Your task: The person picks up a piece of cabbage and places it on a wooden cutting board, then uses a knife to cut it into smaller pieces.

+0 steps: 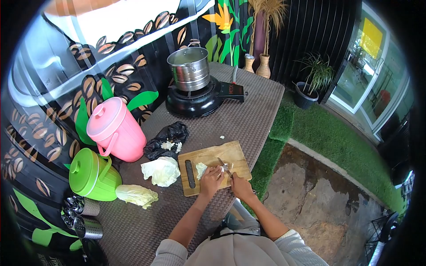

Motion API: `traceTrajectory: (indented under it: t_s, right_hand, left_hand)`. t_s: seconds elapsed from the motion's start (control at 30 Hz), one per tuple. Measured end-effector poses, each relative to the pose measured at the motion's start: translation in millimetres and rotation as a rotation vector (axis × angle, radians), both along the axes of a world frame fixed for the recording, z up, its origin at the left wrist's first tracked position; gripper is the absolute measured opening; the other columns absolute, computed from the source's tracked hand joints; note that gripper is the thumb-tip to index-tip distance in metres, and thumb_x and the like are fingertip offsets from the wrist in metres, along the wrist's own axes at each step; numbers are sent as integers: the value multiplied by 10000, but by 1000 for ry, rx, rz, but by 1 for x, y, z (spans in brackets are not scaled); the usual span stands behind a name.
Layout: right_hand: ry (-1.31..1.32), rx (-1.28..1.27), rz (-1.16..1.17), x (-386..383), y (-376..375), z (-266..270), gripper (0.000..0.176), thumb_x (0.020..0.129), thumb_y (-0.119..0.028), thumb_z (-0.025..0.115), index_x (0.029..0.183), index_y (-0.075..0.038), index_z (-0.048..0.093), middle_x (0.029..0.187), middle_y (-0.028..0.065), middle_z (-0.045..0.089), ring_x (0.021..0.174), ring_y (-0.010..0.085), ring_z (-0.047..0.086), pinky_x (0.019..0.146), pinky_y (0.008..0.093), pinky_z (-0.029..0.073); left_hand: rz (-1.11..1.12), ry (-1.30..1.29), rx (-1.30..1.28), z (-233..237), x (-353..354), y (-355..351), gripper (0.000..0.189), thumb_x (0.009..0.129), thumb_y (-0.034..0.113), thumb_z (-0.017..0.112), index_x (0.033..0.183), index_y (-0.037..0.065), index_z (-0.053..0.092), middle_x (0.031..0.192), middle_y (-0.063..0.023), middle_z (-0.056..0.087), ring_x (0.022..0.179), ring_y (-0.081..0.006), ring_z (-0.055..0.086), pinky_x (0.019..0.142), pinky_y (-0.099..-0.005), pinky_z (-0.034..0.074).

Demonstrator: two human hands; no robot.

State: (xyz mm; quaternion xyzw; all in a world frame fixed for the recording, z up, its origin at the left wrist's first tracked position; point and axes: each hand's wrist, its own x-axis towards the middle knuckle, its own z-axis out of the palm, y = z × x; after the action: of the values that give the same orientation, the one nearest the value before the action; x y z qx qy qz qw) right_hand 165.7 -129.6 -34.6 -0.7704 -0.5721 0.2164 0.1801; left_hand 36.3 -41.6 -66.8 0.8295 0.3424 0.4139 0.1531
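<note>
Cabbage (201,170) on board (237,154), scraps (171,145) in bag (167,134)

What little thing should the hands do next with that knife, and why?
Probably a slice downward: the left hand steadies a cabbage piece on the cutting board, the right hand holds the knife right beside it, and bigger cabbage chunks lie uncut on the table.

Pale cabbage piece (201,169) flat on wooden cutting board (213,155), knife (221,162) angled just beside it
</note>
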Motion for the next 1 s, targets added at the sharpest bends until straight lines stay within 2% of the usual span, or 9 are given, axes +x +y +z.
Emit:
traceTrajectory:
  t_s: [0.27, 0.73, 1.0]
  right_hand:
    - [82, 91, -43, -1, -5, -4, 242, 930, -239, 435, 983, -3, 427, 724, 273, 606, 699, 456, 609, 629, 533, 488]
    - [17, -12, 42, 2, 0, 3, 260, 938, -238, 412, 994, 15, 427, 752, 281, 614, 729, 454, 616, 659, 529, 487]
    - [-29, -39, 2, -3, 8, -8, 256, 925, -223, 423, 996, 22, 437, 794, 275, 622, 761, 445, 622, 668, 519, 490]
  left_hand:
    - [0, 6, 28, 2, -1, 0, 199, 745, 108, 686, 889, -29, 700, 953, -127, 686, 852, -243, 608, 767, -341, 511]
    - [-17, -17, -7, -3, -3, 1, 217, 752, 114, 689, 914, -31, 694, 983, -116, 682, 853, -239, 600, 763, -342, 508]
    - [-37, -28, -52, -6, -5, 2, 200, 756, 80, 688, 927, -23, 696, 974, -116, 684, 885, -242, 605, 790, -325, 508]
